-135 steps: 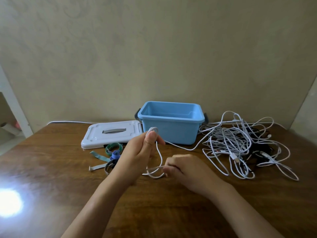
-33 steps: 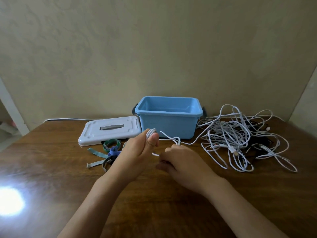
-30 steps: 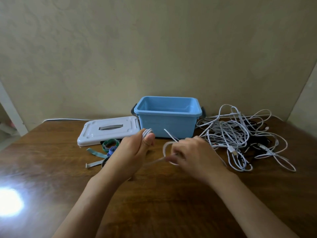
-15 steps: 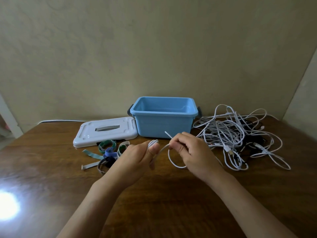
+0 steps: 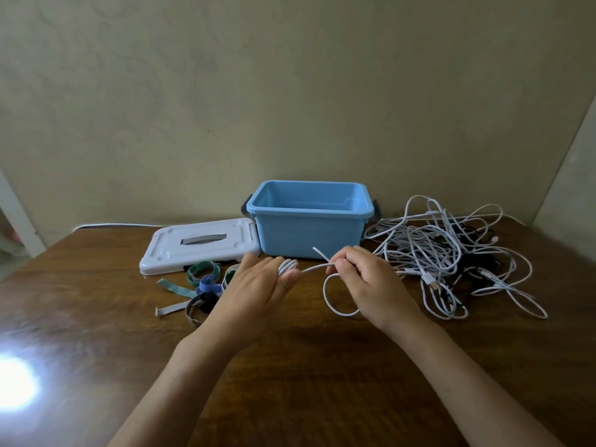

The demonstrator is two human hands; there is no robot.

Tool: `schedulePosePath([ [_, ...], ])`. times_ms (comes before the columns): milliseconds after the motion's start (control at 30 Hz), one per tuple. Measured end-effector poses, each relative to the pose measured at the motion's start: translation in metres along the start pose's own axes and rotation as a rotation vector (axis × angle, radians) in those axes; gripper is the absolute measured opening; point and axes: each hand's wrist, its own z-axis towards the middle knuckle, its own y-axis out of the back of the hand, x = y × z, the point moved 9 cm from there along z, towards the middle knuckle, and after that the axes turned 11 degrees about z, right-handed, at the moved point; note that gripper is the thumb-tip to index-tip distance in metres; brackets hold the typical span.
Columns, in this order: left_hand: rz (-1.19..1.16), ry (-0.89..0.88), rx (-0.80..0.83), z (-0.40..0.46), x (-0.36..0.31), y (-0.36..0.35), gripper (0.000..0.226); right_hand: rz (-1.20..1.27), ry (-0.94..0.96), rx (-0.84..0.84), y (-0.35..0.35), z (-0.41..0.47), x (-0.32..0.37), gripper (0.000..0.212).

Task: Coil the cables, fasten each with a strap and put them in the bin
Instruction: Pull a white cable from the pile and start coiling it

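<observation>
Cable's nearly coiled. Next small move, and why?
Probably the right hand lays its last loose loop onto the white cable coil pinched in the left hand. Only a short tail and one loop remain outside the grip, the straps lie untouched, and the blue bin looks empty.

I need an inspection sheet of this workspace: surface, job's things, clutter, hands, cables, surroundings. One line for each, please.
Surface: brown wooden table, bright glare spot at its left edge.
Job's things: blue bin open, nothing seen inside; coloured straps lie loose in front of the white lid.
Clutter: nothing seen.
Hands: left hand holds a small white coil; right hand pinches the same cable's free end, a loop hanging below.
Cables: tangled pile of cables, white and black, right of the bin.
Surroundings: plain beige wall; a white cable runs along the table's back edge.
</observation>
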Motion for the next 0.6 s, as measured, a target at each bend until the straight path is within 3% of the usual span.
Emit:
schedulePosePath([
  [367,-0.165,0.118,-0.007,-0.003,0.006,0.005,0.056,0.283,-0.052,-0.029,0.006,-0.002,0.000,0.014],
  [500,-0.245,0.190,-0.065,-0.007,0.017,0.017,0.054,0.393,-0.064,0.051,0.001,-0.001,-0.001,0.027],
  [600,-0.294,0.206,-0.064,-0.007,0.020,0.015,0.052,0.431,-0.038,0.099,-0.006,-0.003,0.005,0.023],
])
